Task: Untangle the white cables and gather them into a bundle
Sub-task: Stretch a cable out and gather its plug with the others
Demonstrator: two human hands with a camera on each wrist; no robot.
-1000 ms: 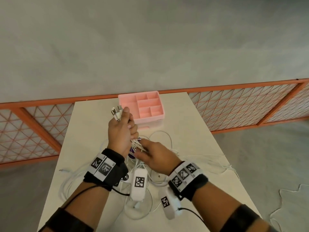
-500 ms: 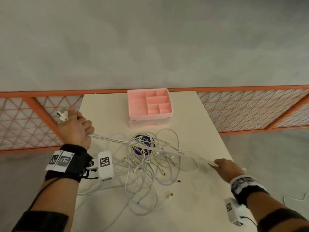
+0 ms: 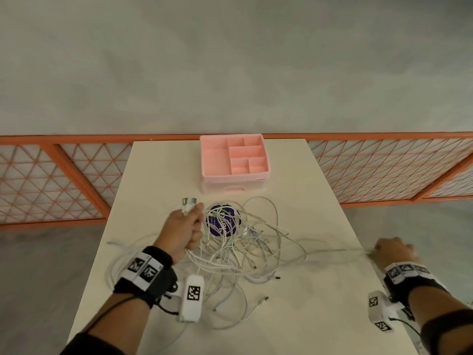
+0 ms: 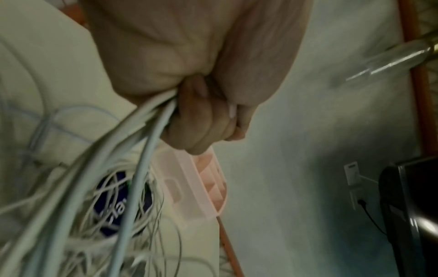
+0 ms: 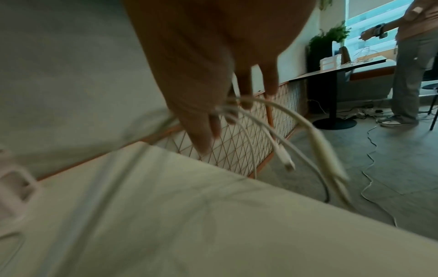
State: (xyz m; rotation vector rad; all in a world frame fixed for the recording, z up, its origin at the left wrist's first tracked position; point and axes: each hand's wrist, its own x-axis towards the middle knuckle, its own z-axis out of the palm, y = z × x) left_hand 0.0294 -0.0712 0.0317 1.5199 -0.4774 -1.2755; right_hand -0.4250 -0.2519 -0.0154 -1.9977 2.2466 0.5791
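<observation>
White cables (image 3: 245, 254) sprawl tangled, strands pulled taut between gripping left hand (image 3: 183, 230) and right hand (image 3: 393, 253).

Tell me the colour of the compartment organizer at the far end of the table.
Pink; the organizer shows best in the head view.

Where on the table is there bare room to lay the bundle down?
Bare table shows left of the pink tray, and right of it too. The near right corner beside the right hand is open. The middle is crowded with white cables.

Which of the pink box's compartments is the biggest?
The tall compartment along the left side of the pink box; it runs nearly front to back, while the others are small cells.
</observation>
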